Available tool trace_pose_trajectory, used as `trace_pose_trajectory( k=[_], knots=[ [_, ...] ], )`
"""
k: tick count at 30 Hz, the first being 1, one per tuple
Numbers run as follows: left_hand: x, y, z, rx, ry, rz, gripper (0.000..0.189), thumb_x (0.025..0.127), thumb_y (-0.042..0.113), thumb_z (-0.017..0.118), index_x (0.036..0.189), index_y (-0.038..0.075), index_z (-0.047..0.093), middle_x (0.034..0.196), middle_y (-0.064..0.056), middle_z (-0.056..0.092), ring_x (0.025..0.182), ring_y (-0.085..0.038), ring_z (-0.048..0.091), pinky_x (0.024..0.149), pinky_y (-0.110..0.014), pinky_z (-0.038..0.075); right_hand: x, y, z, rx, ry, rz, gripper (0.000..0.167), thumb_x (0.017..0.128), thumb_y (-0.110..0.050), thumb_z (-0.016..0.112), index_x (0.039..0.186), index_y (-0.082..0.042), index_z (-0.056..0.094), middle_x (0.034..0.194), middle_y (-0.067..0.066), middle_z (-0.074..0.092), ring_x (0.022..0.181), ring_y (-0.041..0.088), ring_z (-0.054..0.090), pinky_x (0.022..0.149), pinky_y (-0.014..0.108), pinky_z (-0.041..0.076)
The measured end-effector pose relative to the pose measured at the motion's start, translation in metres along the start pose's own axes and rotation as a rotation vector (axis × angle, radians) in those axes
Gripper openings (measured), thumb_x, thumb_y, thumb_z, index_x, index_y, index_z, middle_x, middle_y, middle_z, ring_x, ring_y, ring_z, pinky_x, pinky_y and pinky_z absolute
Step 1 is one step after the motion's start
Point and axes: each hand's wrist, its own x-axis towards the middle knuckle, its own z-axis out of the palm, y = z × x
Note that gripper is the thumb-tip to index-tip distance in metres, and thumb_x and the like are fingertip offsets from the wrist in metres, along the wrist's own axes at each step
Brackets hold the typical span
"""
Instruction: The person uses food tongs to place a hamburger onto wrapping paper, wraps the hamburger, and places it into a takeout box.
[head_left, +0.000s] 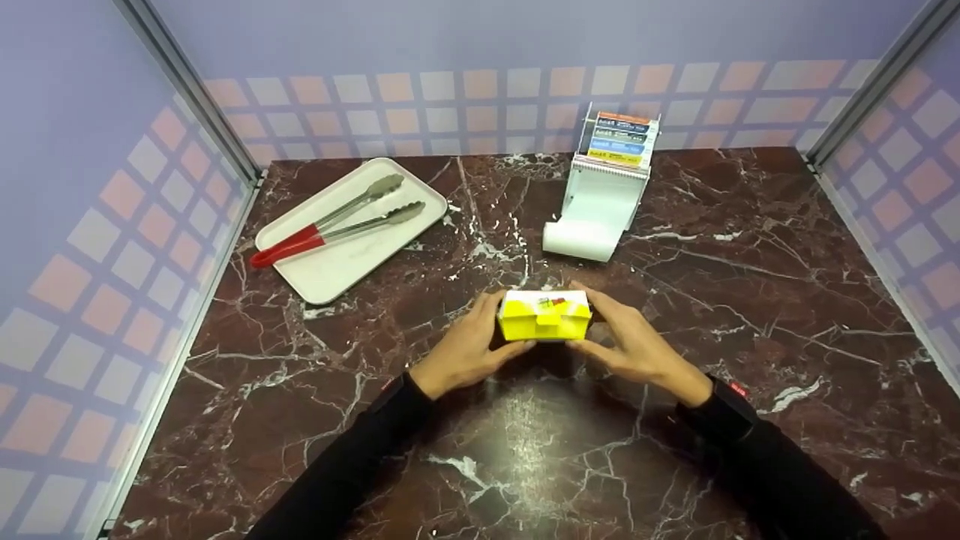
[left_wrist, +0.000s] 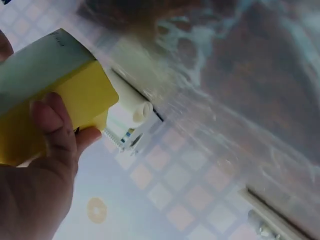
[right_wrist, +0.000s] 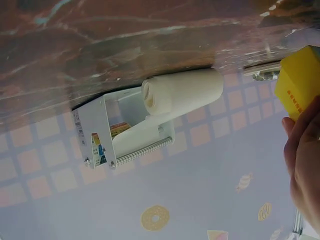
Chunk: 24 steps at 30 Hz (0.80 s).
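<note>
A small yellow-and-white folding food box (head_left: 544,315), its lid closed and a tab on its front, is between both hands near the middle of the table. My left hand (head_left: 474,341) grips its left end, thumb toward the near side and fingers toward the far side. On the right end, my right hand (head_left: 634,341) holds it in the same way. Close up in the left wrist view, the box (left_wrist: 50,80) shows a pale face and a yellow one. Small lettering marks the yellow side of the box (right_wrist: 295,92) in the right wrist view.
At the back left lies a white rectangular tray (head_left: 360,262) with red-handled metal tongs (head_left: 322,234) on it. A white dispenser (head_left: 607,191) with a roll of white sheet (head_left: 579,241) stands at the back right. Tiled-pattern walls (head_left: 480,97) bound the marbled table (head_left: 750,315).
</note>
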Motion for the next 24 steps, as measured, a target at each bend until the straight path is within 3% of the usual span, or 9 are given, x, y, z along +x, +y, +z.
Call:
trace_pose_trajectory(
  k=[1, 4, 8, 17, 24],
  knots=[
    [0.001, 0.0, 0.001, -0.002, -0.01, -0.015, 0.091, 0.098, 0.055, 0.063, 0.157, -0.005, 0.029, 0.151, -0.025, 0.046, 0.136, -0.04, 0.053, 0.118, -0.054, 0.041, 0.0, -0.001, 0.0, 0.007, -0.003, 0.028, 0.082, 0.09, -0.009, 0.079, 0.155, 0.01, 0.033, 0.146, 0.029, 0.055, 0.078, 0.029, 0.074, 0.081, 0.048, 0.064],
    [0.003, 0.0, 0.005, -0.025, -0.013, -0.046, 0.087, 0.101, 0.058, 0.056, 0.157, -0.003, 0.03, 0.151, -0.024, 0.046, 0.137, -0.039, 0.053, 0.12, -0.052, 0.04, 0.001, -0.003, 0.003, -0.032, 0.002, 0.084, 0.081, 0.095, -0.013, 0.074, 0.159, 0.008, 0.027, 0.153, 0.028, 0.05, 0.104, 0.037, 0.073, 0.1, 0.052, 0.057],
    [0.006, 0.0, 0.008, -0.044, -0.007, -0.058, 0.083, 0.101, 0.059, 0.053, 0.155, -0.001, 0.033, 0.146, -0.02, 0.05, 0.132, -0.035, 0.056, 0.119, -0.049, 0.042, 0.001, -0.002, 0.01, -0.1, 0.003, 0.13, 0.08, 0.099, -0.018, 0.069, 0.161, 0.005, 0.023, 0.157, 0.027, 0.044, 0.135, 0.046, 0.054, 0.116, 0.059, 0.041],
    [0.016, -0.007, 0.005, -0.112, -0.024, -0.07, 0.085, 0.102, 0.057, 0.054, 0.16, 0.001, 0.026, 0.155, -0.022, 0.04, 0.138, -0.039, 0.05, 0.12, -0.054, 0.039, 0.011, 0.01, 0.021, -0.123, 0.061, 0.12, 0.076, 0.1, -0.019, 0.068, 0.16, 0.006, 0.026, 0.153, 0.031, 0.048, 0.127, 0.046, 0.059, 0.113, 0.057, 0.046],
    [0.016, -0.009, 0.003, -0.124, -0.031, -0.081, 0.087, 0.104, 0.068, 0.033, 0.159, 0.002, 0.025, 0.156, -0.023, 0.038, 0.138, -0.042, 0.049, 0.117, -0.059, 0.041, 0.011, 0.011, 0.03, -0.149, 0.086, 0.097, 0.076, 0.1, -0.015, 0.067, 0.157, 0.012, 0.025, 0.141, 0.033, 0.056, 0.094, 0.034, 0.067, 0.099, 0.053, 0.054]
  ],
)
